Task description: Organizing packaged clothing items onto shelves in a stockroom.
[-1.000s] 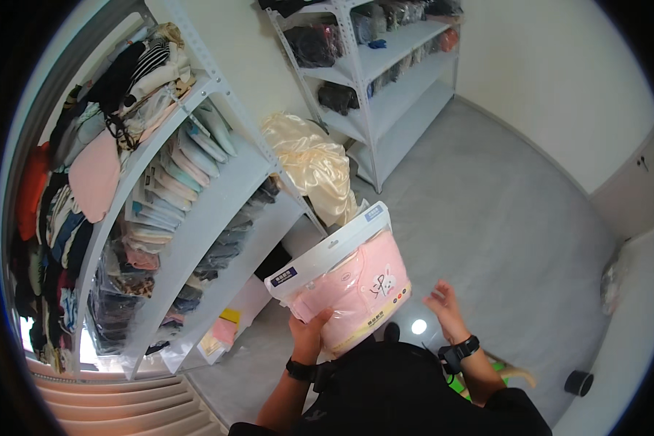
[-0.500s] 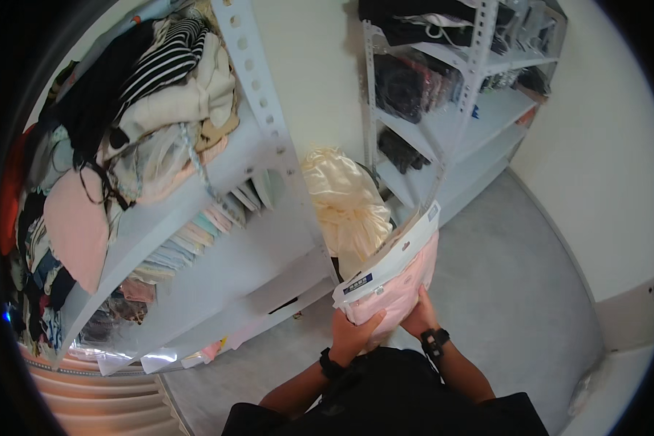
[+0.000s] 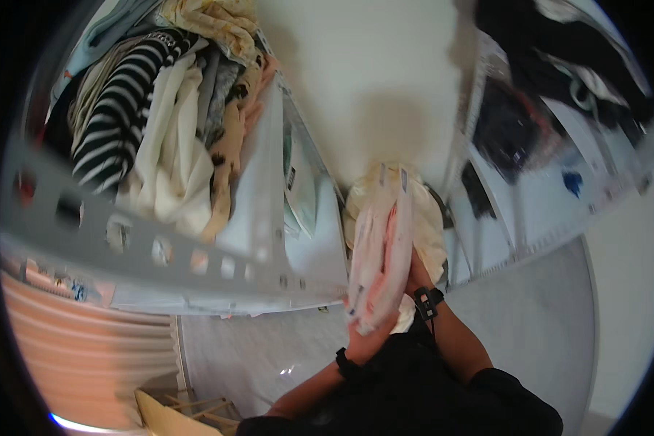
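Note:
Between my hands is a stack of pink garments in clear plastic bags [image 3: 380, 254], with pale header strips at the far end. Its long side points away from me, and a gap runs down its middle. My left hand [image 3: 370, 338] closes on the near end, its fingers partly hidden by the packages. From the right side my right hand [image 3: 418, 275] grips the bags, with most fingers behind them. Just beyond sits a cream satin bundle [image 3: 432, 225], partly covered by the packages.
A metal shelf rack [image 3: 269, 269] at left bears piled clothes, including a striped garment [image 3: 123, 116]. Another rack [image 3: 516, 247] at right holds dark bagged items [image 3: 505, 131]. An orange pleated curtain [image 3: 87, 334] and an open cardboard box [image 3: 171, 418] are at lower left.
My view has shifted closer to the left rack. The pink packages have turned from slanting across my front to pointing away from me, edges up, still in both hands.

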`<state>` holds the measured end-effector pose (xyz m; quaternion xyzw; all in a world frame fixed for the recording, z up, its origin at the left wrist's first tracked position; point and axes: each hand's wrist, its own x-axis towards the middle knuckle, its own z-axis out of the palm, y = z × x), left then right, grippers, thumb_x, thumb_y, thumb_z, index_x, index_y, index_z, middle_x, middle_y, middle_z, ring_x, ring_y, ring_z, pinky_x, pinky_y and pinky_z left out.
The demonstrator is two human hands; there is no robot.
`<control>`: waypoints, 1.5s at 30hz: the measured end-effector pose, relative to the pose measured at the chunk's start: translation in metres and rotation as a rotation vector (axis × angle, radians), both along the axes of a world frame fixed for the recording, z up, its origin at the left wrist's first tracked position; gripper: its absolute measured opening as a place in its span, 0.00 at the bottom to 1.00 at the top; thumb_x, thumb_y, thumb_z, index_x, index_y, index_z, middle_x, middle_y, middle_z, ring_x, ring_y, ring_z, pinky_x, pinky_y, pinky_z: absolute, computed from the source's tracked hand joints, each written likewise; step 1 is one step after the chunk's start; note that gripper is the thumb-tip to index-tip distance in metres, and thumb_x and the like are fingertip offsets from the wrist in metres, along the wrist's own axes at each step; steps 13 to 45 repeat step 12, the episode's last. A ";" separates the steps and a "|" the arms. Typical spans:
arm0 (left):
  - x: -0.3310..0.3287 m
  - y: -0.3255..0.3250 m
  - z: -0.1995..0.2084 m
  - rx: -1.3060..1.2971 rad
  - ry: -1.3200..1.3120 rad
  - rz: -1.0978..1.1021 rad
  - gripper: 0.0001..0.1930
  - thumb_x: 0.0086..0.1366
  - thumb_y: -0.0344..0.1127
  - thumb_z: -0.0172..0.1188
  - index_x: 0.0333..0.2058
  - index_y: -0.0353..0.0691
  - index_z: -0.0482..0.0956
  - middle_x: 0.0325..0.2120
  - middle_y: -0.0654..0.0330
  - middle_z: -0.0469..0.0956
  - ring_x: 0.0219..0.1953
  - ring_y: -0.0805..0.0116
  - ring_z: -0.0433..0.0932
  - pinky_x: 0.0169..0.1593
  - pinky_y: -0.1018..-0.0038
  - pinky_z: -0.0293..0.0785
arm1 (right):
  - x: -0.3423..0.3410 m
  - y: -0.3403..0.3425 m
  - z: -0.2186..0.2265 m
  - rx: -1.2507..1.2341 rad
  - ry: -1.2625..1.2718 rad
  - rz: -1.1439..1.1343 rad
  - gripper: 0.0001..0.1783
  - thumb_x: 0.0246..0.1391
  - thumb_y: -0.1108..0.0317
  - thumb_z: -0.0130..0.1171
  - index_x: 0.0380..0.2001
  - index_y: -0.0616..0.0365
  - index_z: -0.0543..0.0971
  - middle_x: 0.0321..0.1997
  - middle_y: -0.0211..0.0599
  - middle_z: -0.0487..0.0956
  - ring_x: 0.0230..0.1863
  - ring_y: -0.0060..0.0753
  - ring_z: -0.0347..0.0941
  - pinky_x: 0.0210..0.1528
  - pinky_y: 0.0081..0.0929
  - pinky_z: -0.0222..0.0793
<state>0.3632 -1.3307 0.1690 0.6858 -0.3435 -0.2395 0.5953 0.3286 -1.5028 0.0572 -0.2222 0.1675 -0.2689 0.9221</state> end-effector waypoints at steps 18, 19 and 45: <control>0.017 -0.145 -0.007 -0.106 0.050 0.646 0.17 0.54 0.31 0.66 0.41 0.32 0.76 0.37 0.56 0.79 0.39 0.70 0.78 0.41 0.74 0.72 | 0.128 -0.117 -0.001 0.091 -0.090 0.587 0.33 0.62 0.49 0.43 0.64 0.56 0.55 0.64 0.35 0.62 0.59 0.28 0.63 0.62 0.28 0.59; 0.017 -0.145 -0.007 -0.106 0.050 0.646 0.17 0.54 0.31 0.66 0.41 0.32 0.76 0.37 0.56 0.79 0.39 0.70 0.78 0.41 0.74 0.72 | 0.128 -0.117 -0.001 0.091 -0.090 0.587 0.33 0.62 0.49 0.43 0.64 0.56 0.55 0.64 0.35 0.62 0.59 0.28 0.63 0.62 0.28 0.59; 0.017 -0.145 -0.007 -0.106 0.050 0.646 0.17 0.54 0.31 0.66 0.41 0.32 0.76 0.37 0.56 0.79 0.39 0.70 0.78 0.41 0.74 0.72 | 0.128 -0.117 -0.001 0.091 -0.090 0.587 0.33 0.62 0.49 0.43 0.64 0.56 0.55 0.64 0.35 0.62 0.59 0.28 0.63 0.62 0.28 0.59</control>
